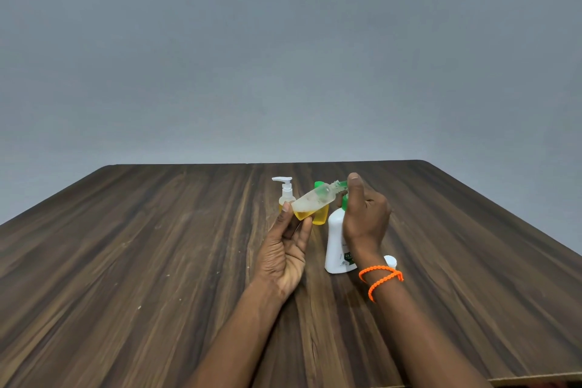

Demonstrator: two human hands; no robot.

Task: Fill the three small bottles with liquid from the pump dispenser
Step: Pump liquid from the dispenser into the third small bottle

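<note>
A small clear bottle (pixel 311 200) (tilted, yellow liquid pooled at its base) is being pinched by the left hand (pixel 288 249), its mouth held against the green nozzle of the white pump dispenser (pixel 338 242). The pump head is being gripped by the right hand (pixel 365 214), and two other small bottles (pixel 286 195) are standing behind on the wooden table (pixel 157 261).

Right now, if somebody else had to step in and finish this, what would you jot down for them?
Left hand: grip on the tilted clear small bottle, mouth at the green nozzle, a little yellow liquid and foam inside.
Right hand: on the green pump head of the tall white dispenser bottle, thumb on top.
Behind, on the wooden table: small white-pump bottle and green-capped yellow bottle, both holding yellow liquid.
A white cap lies beside the dispenser.
Left: finish filling this bottle, cap it.
</note>
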